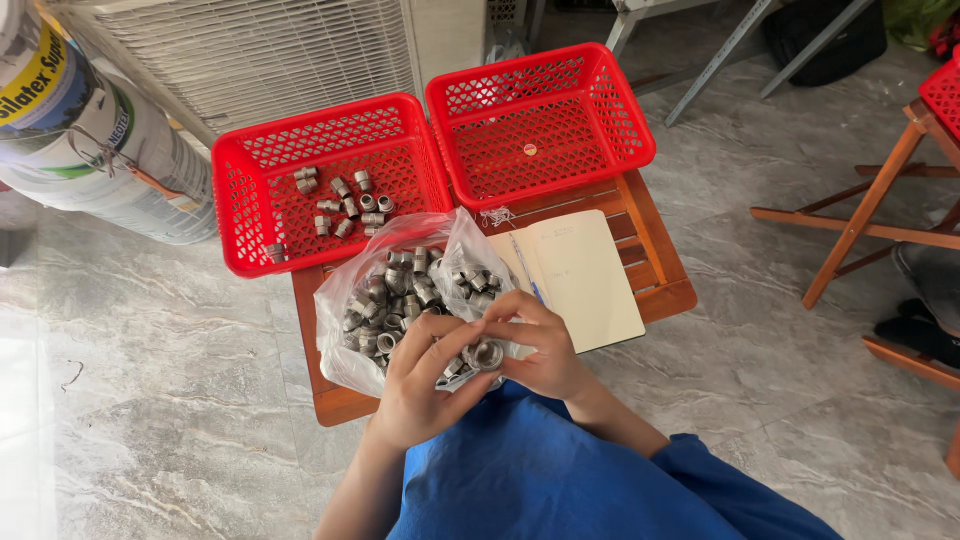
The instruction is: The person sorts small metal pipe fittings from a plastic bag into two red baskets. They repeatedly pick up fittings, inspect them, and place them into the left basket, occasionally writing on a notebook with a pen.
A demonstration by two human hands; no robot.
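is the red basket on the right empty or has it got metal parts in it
Nearly empty: the right red basket shows only its bare mesh floor and one small round red-and-white thing; no metal fittings in it.

Dull silver-grey threaded fittings (487, 354) sit at the fingers (497, 318); beyond them lie a clear plastic bag (400, 290), a cream notebook (585, 275), red lattice-patterned baskets (330, 180) and a reddish-brown slatted worktop (655, 265).

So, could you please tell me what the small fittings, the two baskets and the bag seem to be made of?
Fittings: probably steel, dull grey with glints.
Baskets: moulded plastic, glossy red with perforated walls.
Bag: thin clear plastic film, crinkled and see-through.
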